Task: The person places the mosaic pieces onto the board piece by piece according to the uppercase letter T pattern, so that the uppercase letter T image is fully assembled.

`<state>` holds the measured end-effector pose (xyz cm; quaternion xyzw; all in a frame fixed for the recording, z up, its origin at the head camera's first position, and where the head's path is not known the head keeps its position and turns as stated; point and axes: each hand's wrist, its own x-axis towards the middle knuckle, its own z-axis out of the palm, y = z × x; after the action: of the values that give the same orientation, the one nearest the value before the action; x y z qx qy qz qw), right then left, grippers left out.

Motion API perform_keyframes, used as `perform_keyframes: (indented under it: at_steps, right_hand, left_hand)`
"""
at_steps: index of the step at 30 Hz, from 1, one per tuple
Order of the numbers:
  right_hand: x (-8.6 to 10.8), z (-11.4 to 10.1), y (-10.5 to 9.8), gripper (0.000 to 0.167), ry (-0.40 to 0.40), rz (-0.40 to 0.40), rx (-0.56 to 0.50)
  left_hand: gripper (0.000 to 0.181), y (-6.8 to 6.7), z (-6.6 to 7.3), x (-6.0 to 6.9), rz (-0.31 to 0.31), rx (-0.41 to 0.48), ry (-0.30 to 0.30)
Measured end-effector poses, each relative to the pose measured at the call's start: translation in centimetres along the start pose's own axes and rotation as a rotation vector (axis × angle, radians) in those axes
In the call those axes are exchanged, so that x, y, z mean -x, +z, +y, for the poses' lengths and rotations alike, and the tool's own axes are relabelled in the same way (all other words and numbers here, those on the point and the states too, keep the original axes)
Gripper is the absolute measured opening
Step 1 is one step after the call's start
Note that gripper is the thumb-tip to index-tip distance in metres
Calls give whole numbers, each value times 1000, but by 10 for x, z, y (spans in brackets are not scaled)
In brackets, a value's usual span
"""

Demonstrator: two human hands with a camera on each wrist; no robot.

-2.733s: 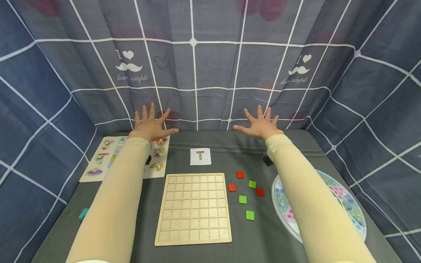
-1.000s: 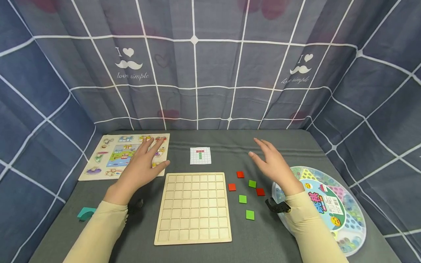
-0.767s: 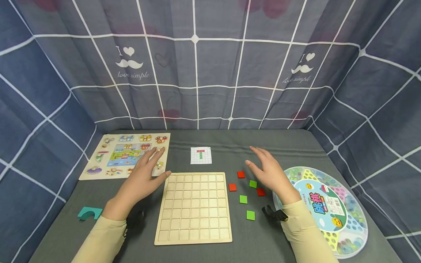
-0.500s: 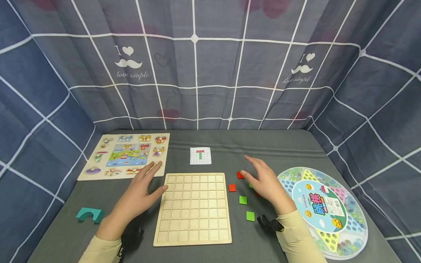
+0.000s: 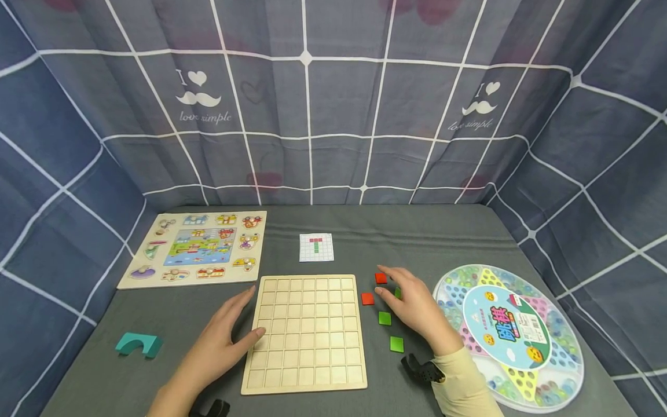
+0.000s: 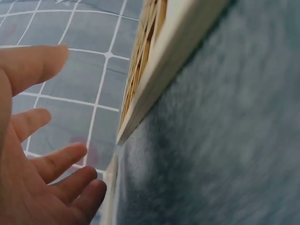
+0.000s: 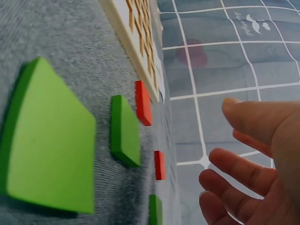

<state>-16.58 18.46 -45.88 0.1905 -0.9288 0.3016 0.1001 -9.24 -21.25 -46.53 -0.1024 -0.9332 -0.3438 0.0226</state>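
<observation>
Grid board point(image 5: 307, 333) on worktop point(image 5: 359, 237), tiles point(image 5: 384, 318) at right
Pattern card point(image 5: 316, 248) behind; puzzle board point(image 5: 200, 248) back left, arch block point(image 5: 139, 344) before that; Chinese checkers set point(image 5: 508, 327) far right.

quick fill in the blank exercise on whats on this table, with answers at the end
On the small card, the stem of the printed T is ____.
The green tiles visible in the head view number ____.
From the person's viewpoint, the round game board lies to the ____ of the wooden grid board.
Of the two hands, the one nearer the teal arch block is the ____ one.

Missing words: green; three; right; left
</observation>
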Motion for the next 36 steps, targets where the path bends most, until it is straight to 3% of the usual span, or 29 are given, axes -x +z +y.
perform_keyframes:
  at_steps: [9, 22, 36]
  right_hand:
    - [0, -2, 9, 45, -23, -68, 50]
    - [-6, -1, 20, 38, -104, -102, 102]
    - [-7, -2, 23, 31, -101, -129, 142]
  left_hand:
    - [80, 6, -10, 5, -47, 24, -66]
    - [77, 12, -19, 4, -64, -58, -17]
    - [74, 12, -18, 4, -74, -81, 12]
